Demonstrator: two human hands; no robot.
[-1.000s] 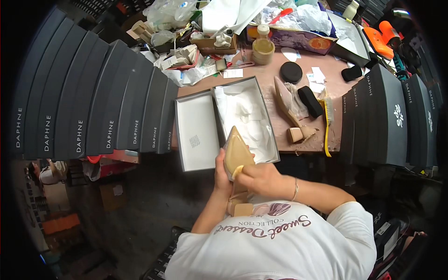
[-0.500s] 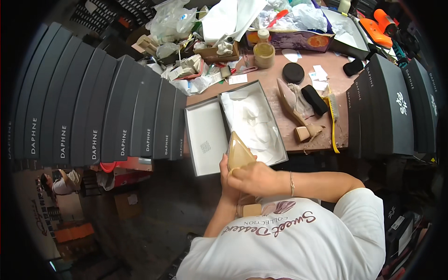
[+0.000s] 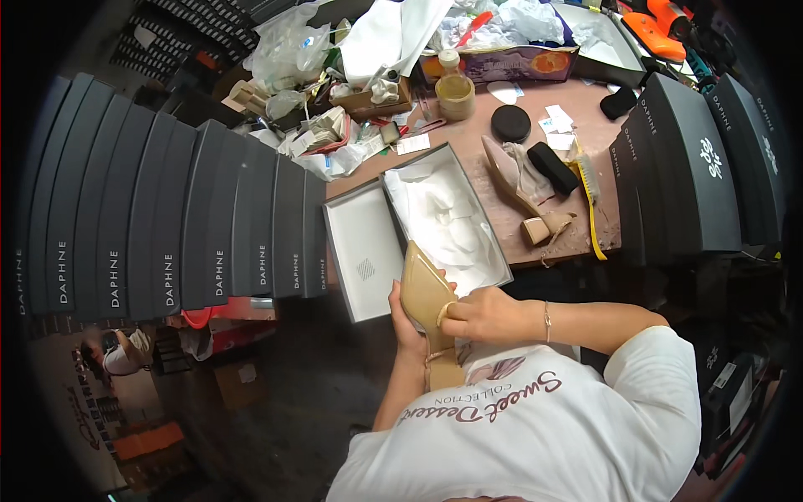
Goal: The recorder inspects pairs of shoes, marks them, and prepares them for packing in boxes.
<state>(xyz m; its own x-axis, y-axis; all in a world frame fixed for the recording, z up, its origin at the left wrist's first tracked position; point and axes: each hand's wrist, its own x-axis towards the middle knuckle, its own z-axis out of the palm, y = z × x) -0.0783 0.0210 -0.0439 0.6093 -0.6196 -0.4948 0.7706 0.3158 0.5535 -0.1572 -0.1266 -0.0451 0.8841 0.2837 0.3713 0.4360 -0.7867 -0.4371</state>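
I hold a beige heeled shoe (image 3: pixel 424 294) sole-up in front of my chest, toe pointing at the open shoe box (image 3: pixel 495 251). My left hand (image 3: pixel 405 326) grips it from below. My right hand (image 3: pixel 483 315) rests on its right side, a finger wrapped in yellow tape touching the sole. The box holds crumpled white tissue paper (image 3: pixel 443 222), and its lid (image 3: pixel 361 255) lies open beside it on the left. A second beige shoe (image 3: pixel 520 191) lies on the brown table (image 3: pixel 577 243) to the right of the box.
Rows of dark shoe boxes (image 3: pixel 167 226) stand at the left, and more (image 3: pixel 698 159) at the right. On the table lie a yellow-handled brush (image 3: pixel 588 197), a black block (image 3: pixel 552 166), a round black lid (image 3: pixel 510 123), a jar (image 3: pixel 456 86) and clutter of bags and paper at the back.
The view has shifted, so the box and shoe appear slightly lower and to the right. The shoe stays in both hands, tilted a little more upright.
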